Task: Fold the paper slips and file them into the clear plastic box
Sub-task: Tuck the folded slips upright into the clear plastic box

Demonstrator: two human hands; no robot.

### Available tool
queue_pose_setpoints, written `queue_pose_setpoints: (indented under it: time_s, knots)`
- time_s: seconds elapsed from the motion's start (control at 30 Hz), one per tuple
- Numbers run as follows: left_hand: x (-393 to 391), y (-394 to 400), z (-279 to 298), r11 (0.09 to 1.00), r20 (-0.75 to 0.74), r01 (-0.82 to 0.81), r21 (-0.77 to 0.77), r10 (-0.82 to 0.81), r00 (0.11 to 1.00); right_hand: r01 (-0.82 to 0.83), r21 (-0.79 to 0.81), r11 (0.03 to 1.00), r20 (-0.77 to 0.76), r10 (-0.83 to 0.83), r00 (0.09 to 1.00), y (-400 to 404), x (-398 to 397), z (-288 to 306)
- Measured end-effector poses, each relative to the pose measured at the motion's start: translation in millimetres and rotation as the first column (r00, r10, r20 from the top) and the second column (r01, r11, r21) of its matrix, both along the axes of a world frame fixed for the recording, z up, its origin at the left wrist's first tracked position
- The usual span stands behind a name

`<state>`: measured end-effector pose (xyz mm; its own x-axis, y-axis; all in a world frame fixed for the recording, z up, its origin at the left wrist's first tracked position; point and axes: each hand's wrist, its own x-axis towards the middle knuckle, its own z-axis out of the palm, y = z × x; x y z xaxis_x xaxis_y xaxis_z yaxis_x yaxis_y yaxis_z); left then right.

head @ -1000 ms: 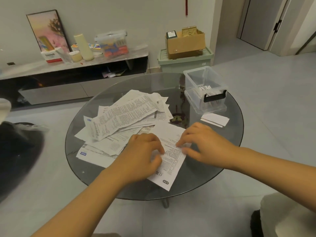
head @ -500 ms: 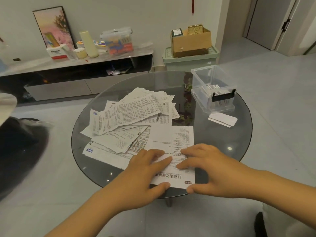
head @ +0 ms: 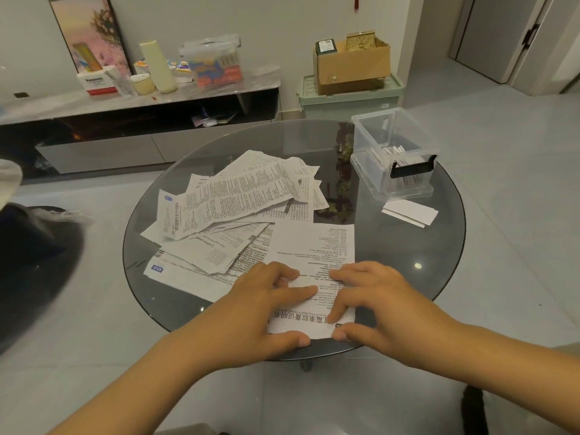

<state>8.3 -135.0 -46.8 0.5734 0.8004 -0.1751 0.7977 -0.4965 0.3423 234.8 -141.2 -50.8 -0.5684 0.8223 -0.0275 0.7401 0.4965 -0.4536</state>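
Round glass table (head: 392, 271), dark top. Loose pile of printed slips (head: 232, 208) spread over left-centre. Clear box (head: 394, 152) at far right edge, lid off, black latch facing camera, folded slips standing inside, count unreadable through the plastic. Flat white sheet (head: 314, 255) at near edge, just right of pile, printed side up. Left hand (head: 257, 312) on sheet's near-left corner: index laid straight across print, thumb hooked at near edge, likely pinching the corner up. Right hand (head: 373, 302) on near-right corner: fingers curled onto paper, thumb at edge. Small folded slip (head: 409, 213) on glass just in front of box, apart from it.
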Motion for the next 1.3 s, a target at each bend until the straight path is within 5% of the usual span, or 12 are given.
queue_pose_setpoints:
  time_s: [0.23,0.43,0.6,0.9,1.03,1.3]
  knots:
    - [-1,-2,0,1.000,0.022,0.000,0.001,0.000,1.000,0.051,0.036,0.998,-0.133,-0.045,0.990,0,-2,-9]
    - [-5,-3,1,1.000,0.033,-0.019,0.017,0.019,0.999,0.138,-0.207,0.968,-0.348,-0.205,0.915,6,1,3]
    - [-6,-2,4,0.996,0.187,-0.083,-0.024,0.086,0.979,0.128,-0.374,0.919,-0.406,-0.286,0.868,12,8,10]
    - [6,1,10,0.921,0.438,-0.389,-0.034,0.363,0.822,0.185,-0.428,0.885,-0.508,-0.404,0.761,11,7,16]
    - [12,9,6,0.850,0.479,-0.526,0.021,0.453,0.752,0.196,-0.388,0.901,-0.502,-0.384,0.775,14,4,12]
    - [15,22,3,0.813,0.431,-0.578,-0.063,0.545,0.720,0.372,-0.058,0.926,-0.287,-0.372,0.883,31,-3,-5]
